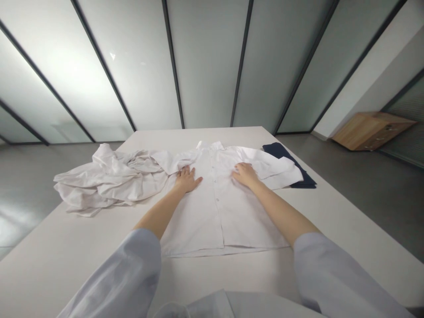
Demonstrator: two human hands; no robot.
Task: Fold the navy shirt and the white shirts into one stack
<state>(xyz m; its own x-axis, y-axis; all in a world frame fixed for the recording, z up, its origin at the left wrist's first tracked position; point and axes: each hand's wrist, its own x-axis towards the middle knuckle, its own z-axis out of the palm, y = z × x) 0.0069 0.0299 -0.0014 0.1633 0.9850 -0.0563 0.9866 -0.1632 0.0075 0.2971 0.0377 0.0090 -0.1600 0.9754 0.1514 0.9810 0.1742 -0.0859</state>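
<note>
In the head view, the shirt (202, 216) lies front up near the middle of the table (334, 221), collar at the far end. The left hand (187, 179) rests on it with fingers spread, gripping nothing; the right hand (245, 175) has its fingers curled close on the cloth, though whether they pinch it I cannot tell. Uneven pressure could skew the front or press in creases. The heap (115, 181), meeting the left sleeve, might drag it; the other sleeve could catch the dark cloth (276, 150) beside it.
</note>
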